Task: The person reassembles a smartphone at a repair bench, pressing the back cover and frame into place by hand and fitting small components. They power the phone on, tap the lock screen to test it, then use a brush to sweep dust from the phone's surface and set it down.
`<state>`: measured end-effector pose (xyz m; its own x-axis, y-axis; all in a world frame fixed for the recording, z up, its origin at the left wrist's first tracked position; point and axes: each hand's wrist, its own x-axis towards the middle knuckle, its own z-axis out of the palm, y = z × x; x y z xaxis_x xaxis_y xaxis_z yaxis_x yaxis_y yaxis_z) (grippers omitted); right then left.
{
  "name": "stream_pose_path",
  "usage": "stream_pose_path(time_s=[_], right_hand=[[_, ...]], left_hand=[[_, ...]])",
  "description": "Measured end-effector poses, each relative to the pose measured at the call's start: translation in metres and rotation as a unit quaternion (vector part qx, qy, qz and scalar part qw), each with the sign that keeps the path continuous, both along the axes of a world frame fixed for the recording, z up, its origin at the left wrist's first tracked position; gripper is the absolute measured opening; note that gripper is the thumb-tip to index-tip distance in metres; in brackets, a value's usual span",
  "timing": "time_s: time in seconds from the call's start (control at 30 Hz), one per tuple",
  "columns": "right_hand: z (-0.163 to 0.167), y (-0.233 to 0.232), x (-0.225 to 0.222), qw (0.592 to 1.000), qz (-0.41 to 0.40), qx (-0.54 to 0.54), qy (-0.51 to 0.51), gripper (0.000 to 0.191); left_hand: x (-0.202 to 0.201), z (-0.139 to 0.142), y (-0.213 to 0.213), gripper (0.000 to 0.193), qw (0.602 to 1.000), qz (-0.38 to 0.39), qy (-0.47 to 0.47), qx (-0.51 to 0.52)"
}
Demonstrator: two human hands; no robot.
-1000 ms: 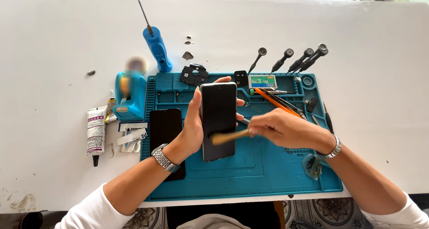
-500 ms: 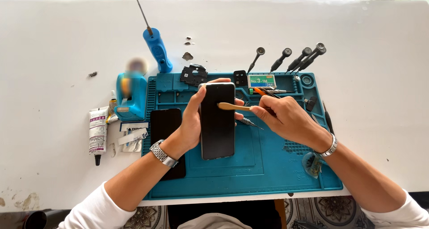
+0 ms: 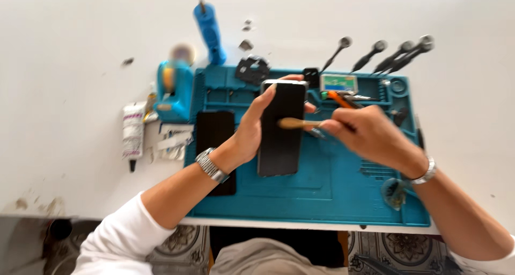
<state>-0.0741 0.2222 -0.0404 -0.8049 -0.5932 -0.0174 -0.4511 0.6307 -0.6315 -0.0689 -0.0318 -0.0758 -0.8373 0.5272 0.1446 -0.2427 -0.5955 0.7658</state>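
The black phone [image 3: 281, 130] stands tilted on its lower end at the centre of the frame, over the teal work mat [image 3: 332, 192]. My left hand [image 3: 251, 130] grasps it from the left side, fingers wrapped around its edges, thumb on the dark face. My right hand [image 3: 370, 135] pinches a small wooden-handled brush [image 3: 298, 123], whose pale tip lies against the right half of the phone's face.

As far as I can judge, the phone is closed up or at least shows one whole dark surface, and the brushing is under way; whether dust remains I cannot tell, since the frame is blurred. Loose dark parts [image 3: 252, 68] at the mat's upper edge suggest that some pieces are out and not yet back in place.

Just left of the phone a second dark slab [image 3: 214, 146] lies flat on the mat, partly under my left wrist, so there is little room on that side. Below and to the right the mat is open. In the upper right, an orange-handled tool [image 3: 339, 99] lies near my right knuckles, and a row of screwdrivers [image 3: 394, 55] rests on the white table [image 3: 64, 49] beyond. A blue tape dispenser [image 3: 173, 90] and a white tube [image 3: 131, 131] sit off the mat's left edge, a blue-handled driver [image 3: 210, 31] above.
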Motion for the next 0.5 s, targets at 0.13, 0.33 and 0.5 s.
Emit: stream_pose_path(time_s=[0.13,0.33,0.5], right_hand=[[-0.004,0.002,-0.005,0.994,0.058,0.067,-0.062,0.039],[-0.011,0.0,-0.002,0.999,0.046,0.017,0.019,0.034],[-0.009,0.003,-0.009,1.0,0.001,0.003,0.009,0.026]], left_hand=[[-0.001,-0.003,-0.002,0.073,1.0,-0.001,0.011,0.006],[-0.001,-0.007,-0.005,0.073,0.997,0.009,0.077,0.002],[0.001,-0.008,-0.004,0.075,0.994,0.035,0.105,-0.024]])
